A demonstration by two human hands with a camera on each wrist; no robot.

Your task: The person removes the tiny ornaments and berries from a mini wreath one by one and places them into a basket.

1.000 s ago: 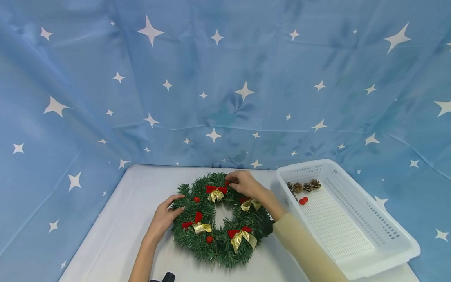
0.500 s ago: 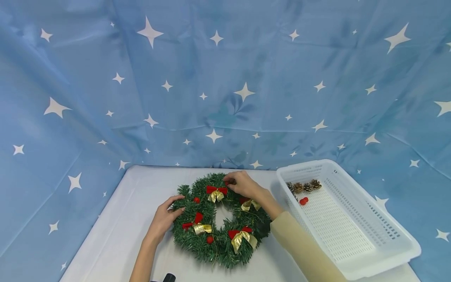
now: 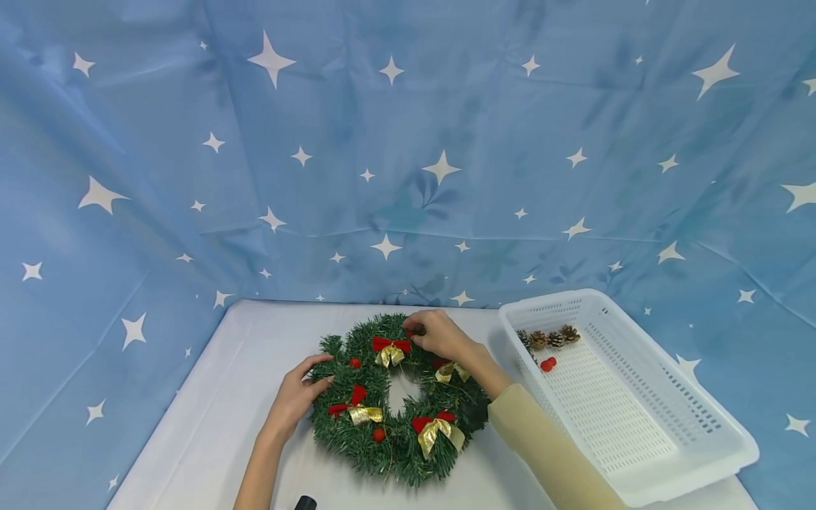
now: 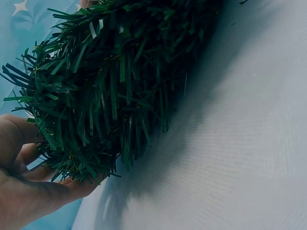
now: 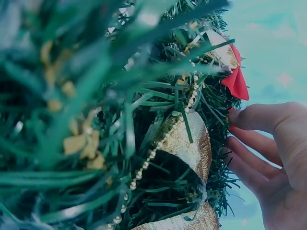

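Note:
A green tinsel wreath (image 3: pixel 341 435) lies on the white table, trimmed with gold-and-red bows (image 3: pixel 440 433) and red berries (image 3: pixel 379 434). At its left rim my left hand (image 3: pixel 296 393) grips the greenery; the left wrist view shows thumb and fingers wrapped round the wreath's edge (image 4: pixel 105 86). My right hand (image 3: pixel 446 335) is at the far right part of the ring, beside the top bow (image 3: pixel 392 351). Its thumb and fingers pinch a small red berry (image 5: pixel 232 128) against the branches, mostly covered by the fingertips. A gold bead string (image 5: pixel 148 160) runs through the greenery.
A white plastic basket (image 3: pixel 612 411) stands on the right of the table, close to my right sleeve. Inside are several pine cones (image 3: pixel 554 338) and some red berries (image 3: pixel 548 364). Behind the table hangs a blue star-patterned cloth (image 3: pixel 331 198). A black object (image 3: pixel 306 503) shows at the bottom edge.
My right hand has shifted slightly left, its fingers covering more of the red berry. The left hand keeps its place on the wreath.

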